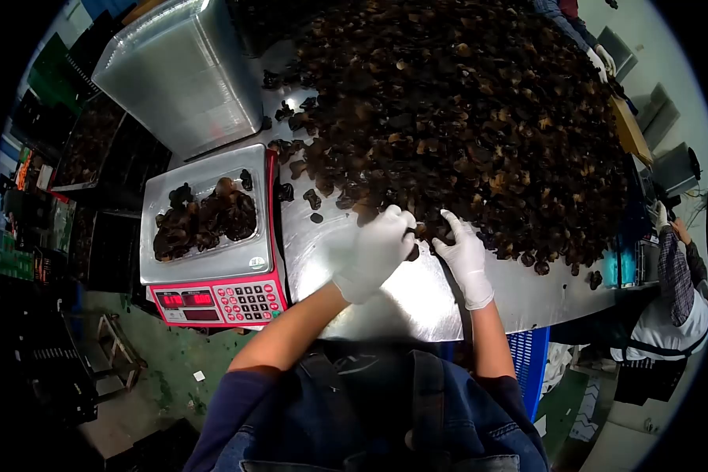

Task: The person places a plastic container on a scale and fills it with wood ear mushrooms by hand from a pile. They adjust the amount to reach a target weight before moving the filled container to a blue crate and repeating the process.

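Denim overalls (307, 425): closest to us, with straps that ran up over our dark top, by the near edge of the steel table (433, 307).
Dark heap (456, 126): brown-black, ruffled pieces covered much of the table ahead of us, reaching back from our fingers, and a few strays lay loose toward the scale.
Left hand (377, 252): white-gloved, its fingers curled at the heap's near edge; we could not tell whether they were pinching a piece.
Right hand (464, 259): gloved likewise, at the same edge just beside the left, with thumb and forefinger spread apart.
Clear tray (206, 187): it sat on the scale to our left and held clumps of the same dark pieces, with bare plastic showing between and around them.
Scale (212, 303): red-bodied, with a keypad and lit red digits too small for us to read surely.
Stacked containers (173, 79): clear ones, nested together, stood just beyond the scale.
Black crate (75, 187): left of the table, it held more dark pieces, in shadow.
Blue crate (531, 362): we saw its perforated side below the table, to our right; what it held was hidden.
Co-workers: a checked sleeve (672, 271) showed at far right, and a white glove (602, 63) rested near the heap's far corner.
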Demonstrator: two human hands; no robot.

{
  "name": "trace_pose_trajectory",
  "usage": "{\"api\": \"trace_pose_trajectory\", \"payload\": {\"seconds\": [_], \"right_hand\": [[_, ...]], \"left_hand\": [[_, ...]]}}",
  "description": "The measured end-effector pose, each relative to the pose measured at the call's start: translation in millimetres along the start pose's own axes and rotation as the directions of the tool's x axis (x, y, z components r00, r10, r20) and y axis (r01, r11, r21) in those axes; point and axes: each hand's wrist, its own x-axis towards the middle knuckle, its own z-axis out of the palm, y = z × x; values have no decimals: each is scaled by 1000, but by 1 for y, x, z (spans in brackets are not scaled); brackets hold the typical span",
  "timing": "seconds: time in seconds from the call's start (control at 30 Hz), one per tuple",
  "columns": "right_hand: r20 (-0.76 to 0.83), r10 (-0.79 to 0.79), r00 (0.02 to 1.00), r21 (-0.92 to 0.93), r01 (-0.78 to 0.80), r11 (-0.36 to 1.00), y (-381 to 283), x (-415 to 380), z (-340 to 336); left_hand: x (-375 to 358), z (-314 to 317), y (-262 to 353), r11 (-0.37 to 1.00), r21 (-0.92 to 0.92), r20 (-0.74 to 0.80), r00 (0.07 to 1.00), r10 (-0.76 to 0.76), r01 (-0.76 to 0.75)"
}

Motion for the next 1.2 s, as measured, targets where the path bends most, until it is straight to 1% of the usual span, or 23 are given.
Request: {"api": "trace_pose_trajectory", "payload": {"seconds": [0.03, 0.07, 0.1, 0.17, 0.2, 0.23, 0.3, 0.37, 0.43, 0.5, 0.53, 0.57, 0.67, 0.7, 0.77, 0.83, 0.87, 0.93, 0.97, 1.03, 1.1, 1.17, 1.2], "right_hand": [[-75, -155, 985, -124, 145, 982, 5, 0, 9], [-119, -177, 977, -37, 174, 984, 10, -1, 15], [-88, -85, 993, 30, 88, 996, 4, -3, 11], [-95, 11, 995, 91, -3, 996, 1, -12, 11], [-105, 24, 994, 163, -7, 987, -7, -16, 4], [-189, -2, 982, 95, 20, 995, 2, -21, 11], [-23, 242, 970, 151, -236, 960, 7, -29, 2], [14, 358, 934, 154, -356, 922, 8, -31, -2], [28, 344, 939, 337, -332, 881, 17, -33, 3], [44, 347, 937, 436, -331, 837, 17, -35, 2], [58, 327, 943, 439, -318, 841, 23, -35, 4], [94, 366, 926, 433, -369, 823, 24, -35, 2], [-2, 311, 950, 432, -280, 857, 29, -36, 10], [-51, 302, 952, 508, -235, 828, 22, -36, 11], [-100, 294, 950, 579, -185, 794, 15, -36, 9], [-52, 285, 957, 521, -217, 825, 1, -37, 0], [-5, 319, 948, 587, -255, 768, -13, -39, -7], [-31, 304, 952, 548, -238, 802, -13, -37, -4], [-60, 290, 955, 508, -221, 833, -12, -37, -2], [-104, 272, 957, 482, -191, 855, -16, -37, -7], [-28, 240, 970, 441, -204, 874, -30, -47, -35], [89, 240, 967, 254, -255, 933, -32, -67, -83], [197, 288, 937, 70, -306, 949, -24, -76, -110]], "left_hand": [[-7, 4, 4, 999, 15, 10, 999, 36, -36], [-12, 8, 8, 997, 30, 17, 997, 71, -71], [-16, 27, -6, 999, 13, 137, 990, 42, -44], [-17, 56, -24, 963, 159, 32, 976, 214, -216], [-16, 57, -23, 981, 120, 21, 988, 152, -154], [-14, 41, -12, 981, 158, 61, 993, 102, -110], [-12, 39, -12, 982, 169, 41, 996, 77, -83], [-11, 45, -17, 982, 174, 45, 997, 63, -70], [-6, 44, -12, 974, 226, 92, 996, 8, -28], [3, 54, -12, 945, 327, 145, 988, -52, 2], [6, 56, -13, 947, 321, 164, 984, -74, 18], [10, 61, -14, 935, 353, 173, 980, -102, 35], [9, 60, -25, 958, 284, 194, 981, -28, -29], [7, 56, -26, 967, 254, 187, 982, -20, -29], [-1, 38, -21, 972, 231, 176, 984, 8, -50], [-8, 9, -18, 979, 134, 57, 987, 149, -156], [-13, -8, -15, 979, 134, 57, 988, 145, -151], [-17, -49, -4, 977, -89, 8, 981, 193, -191], [-20, -62, -5, 951, -81, -78, 953, 293, -299], [-22, -94, 3, 985, -18, -108, 979, 171, -174], [-26, -137, -7, 977, 75, -208, 955, 210, -198], [-36, -195, -3, 966, 216, -347, 914, 211, -142], [-43, -223, -9, 978, 208, -409, 905, 116, -31]]}}
